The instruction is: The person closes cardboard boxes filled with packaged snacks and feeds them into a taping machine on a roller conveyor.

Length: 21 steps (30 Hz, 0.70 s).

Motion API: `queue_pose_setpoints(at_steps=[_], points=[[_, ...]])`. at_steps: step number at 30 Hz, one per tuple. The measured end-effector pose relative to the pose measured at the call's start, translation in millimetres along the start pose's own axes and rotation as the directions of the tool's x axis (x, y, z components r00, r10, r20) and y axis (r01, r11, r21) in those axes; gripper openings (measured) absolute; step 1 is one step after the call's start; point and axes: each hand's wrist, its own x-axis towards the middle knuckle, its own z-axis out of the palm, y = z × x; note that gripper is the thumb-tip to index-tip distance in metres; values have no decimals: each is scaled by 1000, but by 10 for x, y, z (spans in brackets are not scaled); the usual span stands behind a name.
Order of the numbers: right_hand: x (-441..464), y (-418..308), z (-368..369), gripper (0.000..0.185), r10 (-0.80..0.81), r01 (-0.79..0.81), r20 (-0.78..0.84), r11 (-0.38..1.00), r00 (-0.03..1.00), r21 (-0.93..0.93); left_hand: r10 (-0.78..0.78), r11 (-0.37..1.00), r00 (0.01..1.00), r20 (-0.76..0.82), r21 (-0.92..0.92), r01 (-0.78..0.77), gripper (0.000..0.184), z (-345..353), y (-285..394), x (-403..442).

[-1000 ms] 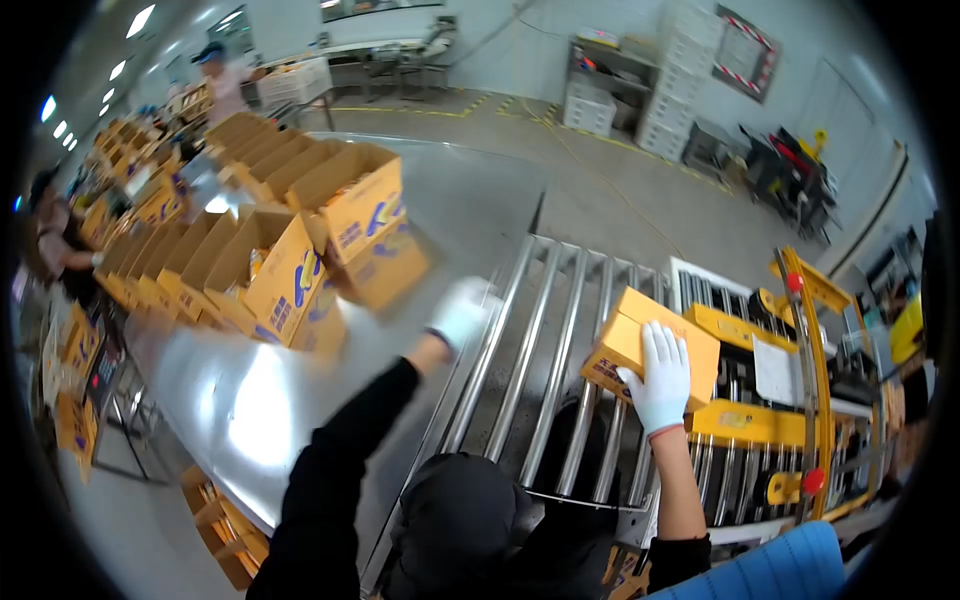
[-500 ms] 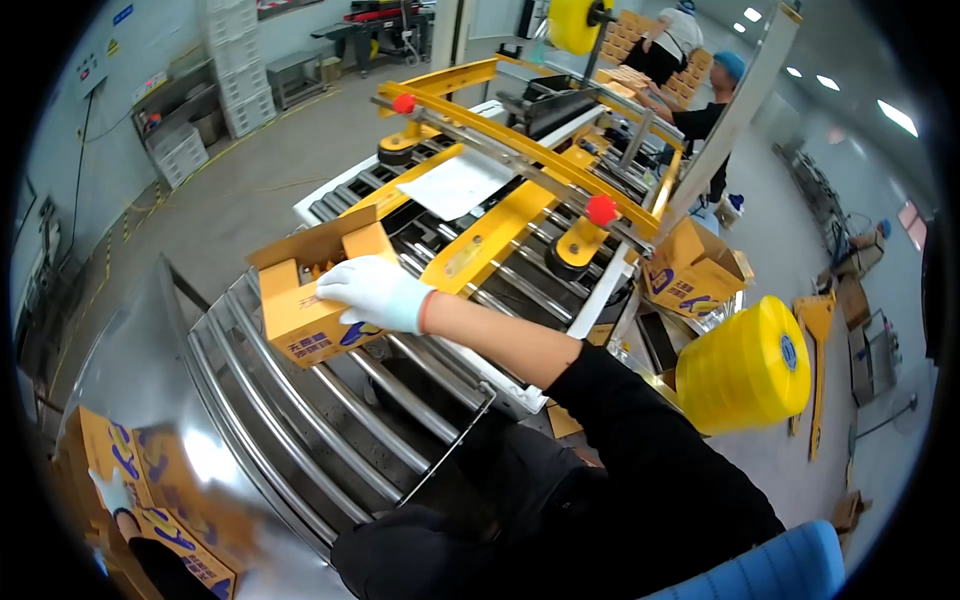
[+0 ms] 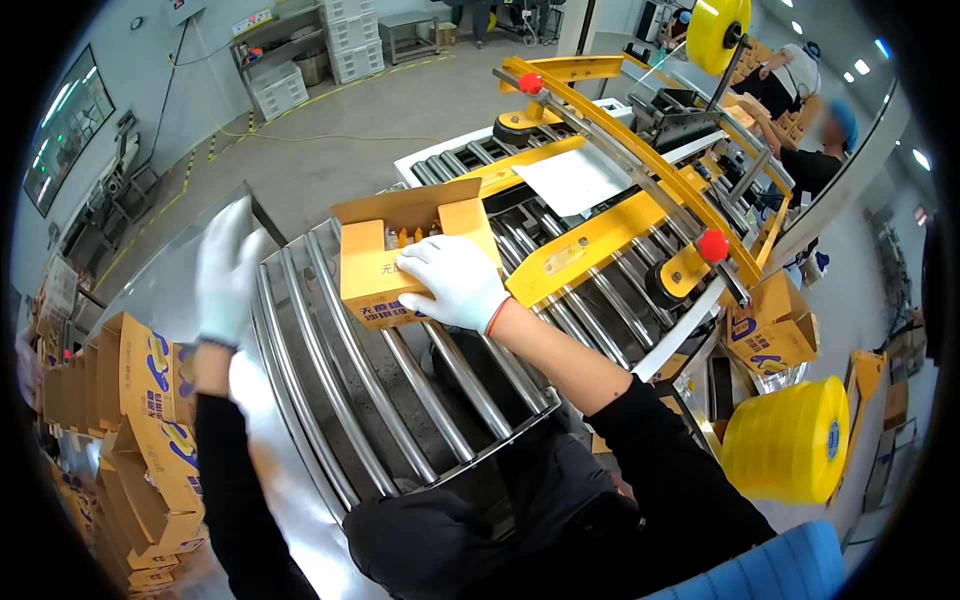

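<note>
An orange cardboard box point(image 3: 375, 275) with blue and purple print sits on the roller conveyor, its top flaps up. Orange-tipped items point(image 3: 410, 237) show inside it. White-gloved, my right hand point(image 3: 455, 282) grips the box's front right part, fingers bent over the front panel. My left hand point(image 3: 226, 275), also in a white glove, is raised over the steel table left of the rollers. It looks empty, with the thumb apart from the fingers, though motion blurs it.
Beyond the box stands a yellow-framed machine point(image 3: 590, 250) with red knobs. Several open boxes point(image 3: 150, 400) stand at the left on the steel table point(image 3: 300, 530). A large yellow tape roll point(image 3: 785, 440) and another open box point(image 3: 770, 325) are at the right. Co-workers point(image 3: 825, 150) are at the far right.
My left hand has come up from the boxes at lower left to beside the rollers. The view has turned left. My right hand stays on the box.
</note>
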Motion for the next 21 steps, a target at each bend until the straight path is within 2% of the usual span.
queue_pose_setpoints(at_steps=[3, 5, 6, 7, 9, 11, 12, 13, 14, 15, 16, 17, 18, 19, 20, 21], points=[[-18, 255, -127, 45, -89, 88, 22, 993, 996, 75, 67, 982, 995, 79, -184, -51, 47, 869, 472, 268], [-89, 465, -190, 45, -81, 81, -9, 992, 997, 96, -158, 907, 956, 249, -346, 240, 48, 1385, 733, 71], [-124, 522, -267, 46, -39, 39, 2, 996, 999, 82, 16, 985, 971, 237, -171, 26, 49, 1503, 872, -135], [-174, 575, -324, 47, 8, -9, 12, 997, 1000, 72, 193, 979, 946, 261, 6, -202, 49, 1567, 1010, -343], [-261, 721, -386, 44, 20, -19, -19, 996, 1000, 89, 172, 984, 944, 280, -101, -150, 52, 1502, 1451, -420], [-353, 710, -334, 38, 70, -62, -217, 997, 974, 41, 177, 983, 936, 303, -98, -154, 63, 1644, 1599, -323], [-434, 653, -338, 32, 119, -111, -257, 993, 959, 48, 175, 984, 926, 334, -93, -153, 64, 1713, 1664, -271], [-500, 389, -527, 30, 231, -224, -47, 968, 972, 114, 189, 982, 911, 366, -94, -165, 66, 1785, 1703, -223], [-662, 136, -520, 27, 246, -189, -126, 917, 961, 352, 223, 973, 914, 338, -127, -191, 65, 1897, 1693, -195], [-852, -211, -551, 22, 221, -53, -319, 886, 921, 461, 261, 962, 913, 315, -169, -217, 64, 2005, 1671, -199], [-1086, -490, -599, 17, 264, -69, -259, 811, 929, 580, 268, 953, 902, 339, -231, -197, 59, 2007, 1683, -175], [-1424, -683, -664, 15, 233, -154, -3, 650, 972, 745, 274, 941, 891, 362, -292, -171, 54, 1947, 1743, -140], [-1823, -870, -646, 16, 128, -155, 95, 625, 987, 765, 185, 878, 893, 410, -477, 37, 51, 1742, 1843, -92], [-2177, -1059, -713, 16, 159, -227, 163, 599, 974, 768, 103, 750, 871, 480, -612, 249, 48, 1424, 1925, -32], [-2573, -1229, -736, 15, 248, -377, 285, 575, 926, 726, 109, 790, 938, 329, -602, 119, 45, 1128, 1946, 5], [-2984, -1371, -711, 18, 336, -513, 389, 514, 858, 688, 79, 821, 969, 234, -566, 69, 45, 825, 1928, -91]])
